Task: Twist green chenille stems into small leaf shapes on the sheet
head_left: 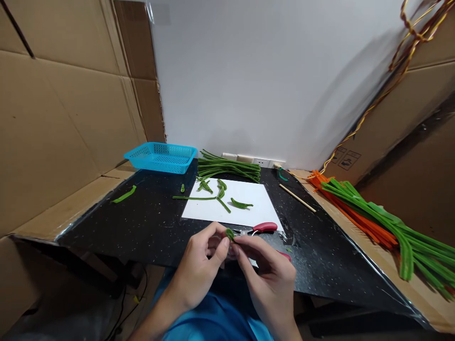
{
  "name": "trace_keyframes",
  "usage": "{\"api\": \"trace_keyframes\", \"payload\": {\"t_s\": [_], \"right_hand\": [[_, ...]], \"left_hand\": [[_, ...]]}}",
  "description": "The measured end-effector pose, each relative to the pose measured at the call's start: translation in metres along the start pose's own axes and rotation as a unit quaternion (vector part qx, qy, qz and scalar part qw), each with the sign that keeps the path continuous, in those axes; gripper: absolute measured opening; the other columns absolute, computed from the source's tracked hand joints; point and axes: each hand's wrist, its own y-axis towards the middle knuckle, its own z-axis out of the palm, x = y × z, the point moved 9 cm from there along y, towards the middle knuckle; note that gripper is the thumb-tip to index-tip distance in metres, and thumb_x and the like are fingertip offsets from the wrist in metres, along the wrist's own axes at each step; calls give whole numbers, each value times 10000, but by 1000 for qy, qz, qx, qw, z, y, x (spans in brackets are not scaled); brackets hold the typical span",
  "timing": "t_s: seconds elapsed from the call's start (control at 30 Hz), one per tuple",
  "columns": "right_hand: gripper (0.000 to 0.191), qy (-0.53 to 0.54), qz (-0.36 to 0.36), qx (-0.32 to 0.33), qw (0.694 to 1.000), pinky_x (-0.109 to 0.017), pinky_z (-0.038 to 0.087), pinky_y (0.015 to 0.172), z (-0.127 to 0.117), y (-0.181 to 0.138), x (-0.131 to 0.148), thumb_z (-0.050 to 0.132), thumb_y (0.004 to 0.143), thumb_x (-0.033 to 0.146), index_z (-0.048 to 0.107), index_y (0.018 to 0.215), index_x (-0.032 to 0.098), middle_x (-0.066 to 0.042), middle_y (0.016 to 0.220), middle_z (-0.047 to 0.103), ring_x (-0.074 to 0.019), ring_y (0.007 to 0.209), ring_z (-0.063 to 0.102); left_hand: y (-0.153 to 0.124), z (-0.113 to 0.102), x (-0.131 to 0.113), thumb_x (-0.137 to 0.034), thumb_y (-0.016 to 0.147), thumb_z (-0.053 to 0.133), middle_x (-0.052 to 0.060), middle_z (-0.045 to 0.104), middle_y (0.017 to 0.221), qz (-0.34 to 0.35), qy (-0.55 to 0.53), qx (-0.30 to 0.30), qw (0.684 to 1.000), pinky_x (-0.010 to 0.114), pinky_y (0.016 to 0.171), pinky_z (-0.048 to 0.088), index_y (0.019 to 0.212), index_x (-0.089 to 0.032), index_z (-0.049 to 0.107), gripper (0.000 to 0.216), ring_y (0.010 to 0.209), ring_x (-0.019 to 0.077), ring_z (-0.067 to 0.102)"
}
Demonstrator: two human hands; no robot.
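Head view: the green fuzzy piece [230, 234] lies between both hands' fingertips, long axis sloping down toward the right hand [268, 270] — left hand [202, 267] and right hand both pinched closed on it, neither clearly nearer.

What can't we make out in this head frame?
All in the head view:
Green piece: lower part hidden by the left hand and right hand.
Red-handled tool: partly covered by the right hand.
Green strips at right: some cut off by the right edge.
Twisted wires: cut off by the top edge.
Box print: too small to read.
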Motion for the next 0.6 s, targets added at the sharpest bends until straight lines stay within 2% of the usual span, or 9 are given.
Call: {"api": "trace_keyframes", "payload": {"t_s": [0.1,0.2,0.27,0.43,0.6], "right_hand": [[156,-12,-5,-2,1000,-266,643,713,-1,0,1,696,970,184,807,1061,246,-72,1021,802,-200,818,777],[156,-11,-12,-12,1000,-246,624,686,-4,1,4,687,974,176,807,1038,252,-59,993,801,-180,770,763],[147,0,-8,-14,1000,-240,618,668,-4,1,5,685,975,177,802,1024,253,-50,960,797,-171,731,754],[152,16,3,-4,1000,-238,608,640,-3,0,4,665,989,174,791,1015,253,-33,878,775,-167,701,743],[175,30,-13,18,999,-273,638,705,1,-1,4,681,974,157,785,1082,248,-57,962,785,-191,784,764]], "left_hand": [[-1,-1,-1,-484,1031,595,6,614,849,2,-24,-7,1000,167,516,432,1159,-190,628,322,624,87,544],[-2,0,-1,-489,1030,597,-15,589,720,-7,-48,3,999,161,466,428,1229,-174,654,377,539,80,519],[-3,3,-2,-487,1018,617,-17,582,649,-16,-73,21,997,170,435,448,1183,-143,691,388,483,82,518],[-1,2,-5,-455,952,720,48,679,732,-17,-123,6,992,214,419,539,1020,-108,742,354,533,136,644],[0,1,-5,-459,948,728,42,670,702,-11,-126,-4,992,203,423,532,949,-111,725,348,544,133,636]]}}
